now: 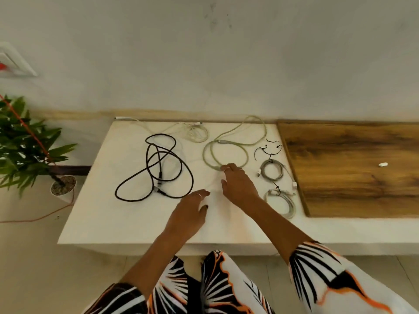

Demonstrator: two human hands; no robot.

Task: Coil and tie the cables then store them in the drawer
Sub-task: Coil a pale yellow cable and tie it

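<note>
A loose pale green cable [226, 146] lies in loops on the white table top [108, 211]. My right hand [238, 184] reaches over its near loop, fingertips touching the cable. My left hand [190, 209] hovers open just above the table, holding nothing. A loose black cable [158, 168] sprawls to the left. A thin white cable [195, 131] lies at the back. Two coiled, tied cables sit on the right: a grey coil [272, 169] and a white coil [283, 202]. Thin black ties [269, 148] lie behind them. No drawer is in view.
A wooden top [353, 168] adjoins the table on the right, with a small white piece [383, 164] on it. A potted plant [29, 146] stands on the floor at the left. An orange cord [45, 216] trails across the floor. The wall is close behind.
</note>
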